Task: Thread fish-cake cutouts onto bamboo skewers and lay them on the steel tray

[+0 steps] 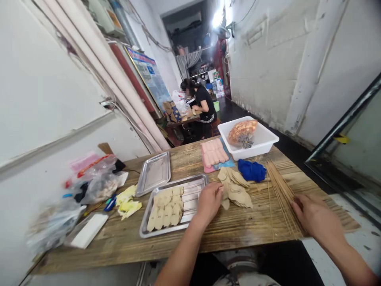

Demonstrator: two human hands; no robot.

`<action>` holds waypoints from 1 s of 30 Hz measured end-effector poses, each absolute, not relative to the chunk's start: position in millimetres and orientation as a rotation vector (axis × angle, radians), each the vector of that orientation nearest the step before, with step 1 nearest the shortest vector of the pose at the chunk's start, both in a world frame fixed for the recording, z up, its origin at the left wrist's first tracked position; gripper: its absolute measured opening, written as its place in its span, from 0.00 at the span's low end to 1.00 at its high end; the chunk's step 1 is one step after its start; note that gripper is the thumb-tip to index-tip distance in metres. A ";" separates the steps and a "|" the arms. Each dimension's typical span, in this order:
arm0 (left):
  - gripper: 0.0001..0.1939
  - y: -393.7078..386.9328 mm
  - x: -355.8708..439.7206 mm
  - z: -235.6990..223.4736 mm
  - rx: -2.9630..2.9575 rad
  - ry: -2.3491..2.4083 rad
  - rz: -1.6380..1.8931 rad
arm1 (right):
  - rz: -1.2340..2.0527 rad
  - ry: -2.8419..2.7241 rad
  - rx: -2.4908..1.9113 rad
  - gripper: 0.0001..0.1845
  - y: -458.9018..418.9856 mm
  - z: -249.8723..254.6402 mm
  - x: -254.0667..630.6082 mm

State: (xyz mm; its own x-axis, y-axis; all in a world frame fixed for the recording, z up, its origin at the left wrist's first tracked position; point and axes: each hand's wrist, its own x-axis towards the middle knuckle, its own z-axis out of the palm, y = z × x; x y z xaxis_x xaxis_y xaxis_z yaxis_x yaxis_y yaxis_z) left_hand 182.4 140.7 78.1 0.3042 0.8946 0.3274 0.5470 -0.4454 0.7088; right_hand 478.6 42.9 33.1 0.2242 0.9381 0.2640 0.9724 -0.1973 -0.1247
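Bending at the thin sticks [281, 194] on the table [125, 246], the right hand [317, 216] is half closed. The left hand [210, 200] curls beside flat tan pieces [238, 195], by 1 of 2 trays [189, 217]. I can't tell if either grips.

Flat, limp tan slices [240, 197] lie in a loose, overlapping heap on the wooden table [238, 232]. To their right, a bundle of thin bamboo skewers [278, 186] spreads toward the near edge. Left of the heap, skewered tan pieces [166, 210] sit in close rows in a metal tray [191, 217], sticks jutting rightward
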 end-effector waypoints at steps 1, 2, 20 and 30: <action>0.12 148.0 190.2 78.1 2.133 1.284 0.946 | -0.171 -1.798 -2.241 0.15 43.8 32.6 479.0; 0.12 155.4 198.1 78.5 2.154 1.288 0.908 | -0.153 -1.798 -2.246 0.14 44.6 32.3 479.5; 0.06 222.4 272.4 77.6 2.372 1.516 0.451 | 0.091 -1.738 -2.466 0.13 60.8 46.3 494.9; 0.01 216.7 267.6 80.9 2.189 1.354 0.597 | 0.251 -1.829 -2.589 0.11 72.3 50.9 504.5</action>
